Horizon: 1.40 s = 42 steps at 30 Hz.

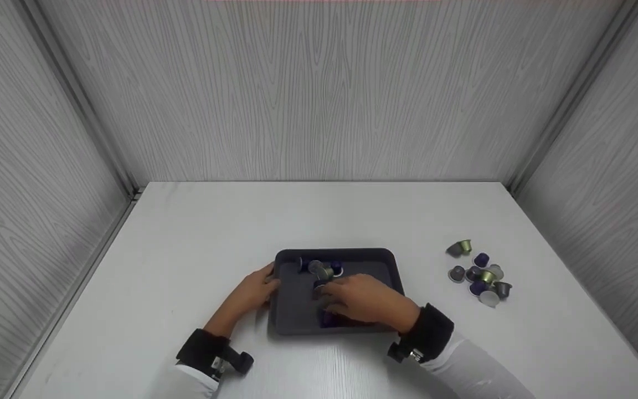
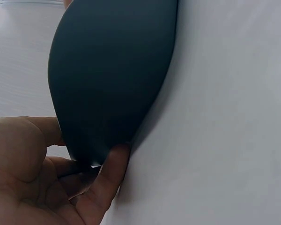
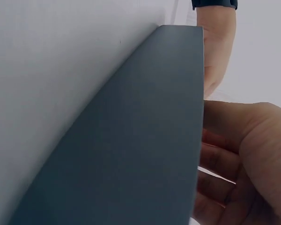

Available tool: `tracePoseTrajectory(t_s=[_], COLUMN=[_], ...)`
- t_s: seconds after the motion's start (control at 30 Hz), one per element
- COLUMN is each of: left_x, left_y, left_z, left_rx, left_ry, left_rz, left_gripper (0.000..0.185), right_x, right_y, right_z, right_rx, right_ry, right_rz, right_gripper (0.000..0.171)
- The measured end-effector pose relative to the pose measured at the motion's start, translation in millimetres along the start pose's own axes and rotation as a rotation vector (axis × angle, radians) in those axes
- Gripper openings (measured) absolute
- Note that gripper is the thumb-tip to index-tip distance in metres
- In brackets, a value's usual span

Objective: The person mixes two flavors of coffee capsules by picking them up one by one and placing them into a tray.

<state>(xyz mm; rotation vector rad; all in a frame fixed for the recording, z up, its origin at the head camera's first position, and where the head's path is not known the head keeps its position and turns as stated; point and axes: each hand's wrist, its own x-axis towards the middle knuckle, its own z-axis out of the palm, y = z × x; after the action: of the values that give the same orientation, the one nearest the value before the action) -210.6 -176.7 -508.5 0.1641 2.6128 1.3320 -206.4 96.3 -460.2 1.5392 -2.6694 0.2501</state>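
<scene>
A dark grey rectangular tray [image 1: 297, 324] lies on the white table with several coffee capsules in it. A green capsule [image 1: 325, 273] and a purple capsule [image 1: 336, 267] are near its far side. At the tray's left side, my left hand [image 1: 253, 289] grips the wall, with fingers against its outside in the left wrist view. My right hand [image 1: 366, 299] reaches into the tray, fingers bent down among the capsules. A dark capsule [image 1: 319, 284] sits by its fingertips and a purple capsule [image 1: 328, 318] below its thumb. The tray wall [image 3: 145, 131] hides the fingertips in the right wrist view.
To the right of the tray, loose capsules lie in a group, among them a gold-green capsule [image 1: 487, 277], a silver capsule [image 1: 488, 299] and a purple capsule [image 1: 481, 260]. Grey wood-grain panels [image 1: 319, 94] enclose the table at the back and both sides.
</scene>
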Motion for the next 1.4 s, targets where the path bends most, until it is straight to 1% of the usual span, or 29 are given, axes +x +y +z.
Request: tracePoseTrajectory(t_s=[0.13,0.3,0.5,0.83,1.03,1.17,1.4], left_x=[0.6,1.3,1.0,-1.8,-0.7,-0.9,-2.0], left_y=[-1.0,-1.1,-0.8,-0.3,-1.4,-1.5,-1.2], left_z=[0.7,0.8,0.2,-0.4,-1.7,-2.0,-1.7], left_rx=[-0.003,-0.02,-0.01,-0.004,0.01,0.0,0.009], left_ry=[-0.001,0.002,0.003,0.001,-0.001,-0.006,-0.004], left_rz=[-0.003,-0.01,-0.012,0.03,0.039,0.043,0.042], left_gripper=[0.057,0.056,0.056,0.056,0.056,0.056,0.056], right_x=[-5.8,-14.7,-24.3,-39.6,-52.6,-61.2,-72.6], right_y=[6.6,16.8,30.3,53.8,66.9,72.4,81.0], right_z=[0.1,0.1,-0.8,-6.5,-8.7,-9.6,-10.0], right_rx=[0.001,-0.055,-0.073,-0.084,-0.106,-0.116,-0.082], right_ry=[0.081,0.168,0.205,0.314,0.324,0.293,0.227], right_rz=[-0.024,-0.031,-0.002,0.008,0.092,0.17,0.323], right_gripper=[0.028,0.026,0.028,0.035,0.049,0.057,0.067])
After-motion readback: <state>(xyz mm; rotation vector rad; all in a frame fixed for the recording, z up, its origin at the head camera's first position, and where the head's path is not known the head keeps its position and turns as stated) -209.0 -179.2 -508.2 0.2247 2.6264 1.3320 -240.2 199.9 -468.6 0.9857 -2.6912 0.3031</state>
